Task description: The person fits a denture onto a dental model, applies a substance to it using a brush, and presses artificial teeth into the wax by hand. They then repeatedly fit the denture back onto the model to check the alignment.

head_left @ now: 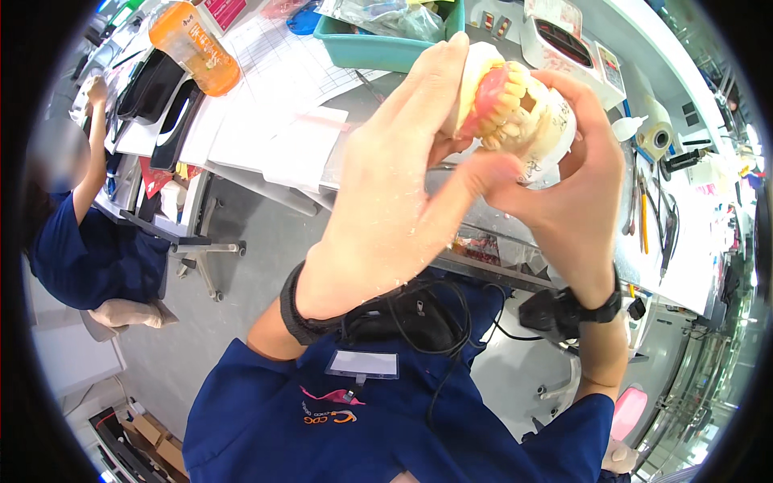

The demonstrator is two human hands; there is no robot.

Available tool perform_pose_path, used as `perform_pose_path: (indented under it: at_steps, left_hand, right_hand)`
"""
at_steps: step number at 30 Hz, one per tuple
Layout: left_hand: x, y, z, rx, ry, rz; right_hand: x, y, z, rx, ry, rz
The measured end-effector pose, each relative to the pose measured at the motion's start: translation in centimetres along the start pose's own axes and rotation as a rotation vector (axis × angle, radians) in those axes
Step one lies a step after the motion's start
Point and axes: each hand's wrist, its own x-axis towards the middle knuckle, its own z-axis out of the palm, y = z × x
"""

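Both hands are raised over the near edge of the bench, closed on a pair of plaster dental models [550,131] pressed together at the teeth. Pink wax-like gum with a row of yellowish teeth [506,103] sits on one model, and handwriting marks the other. My left hand [390,173] grips the yellowish model from the left, its thumb reaching across below the teeth. My right hand [576,173] is wrapped round the whiter model from the right, its thumb near the left one. White crumbs stick to my left hand. The palms hide the models' undersides.
Behind my hands stands a teal bin [366,50] of bagged items, with an orange bottle [205,56] to its left over papers. A white device [564,44] sits at the back right. Hand tools [644,213] lie at right. A co-worker [97,249] sits far left.
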Motion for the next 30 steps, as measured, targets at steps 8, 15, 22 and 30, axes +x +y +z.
perform_pose_path:
  at_steps: [8,15,22,30]
  left_hand:
    - [1.4,-0.6,2.2,-0.123,0.072,-0.103]
    - [2.3,-1.7,1.0,-0.100,-0.038,0.056]
    - [1.8,-2.9,-0.5,-0.010,-0.218,0.140]
    - [0.4,-3.4,0.3,-0.112,-0.301,0.123]
  right_hand:
    - [-1.2,1.0,1.8,-0.164,0.253,-0.025]
    - [-2.6,1.5,-1.0,-0.155,0.157,-0.041]
    - [-3.1,2.8,-4.3,-0.248,0.082,0.135]
    - [-2.6,3.5,-4.2,-0.176,0.070,0.227]
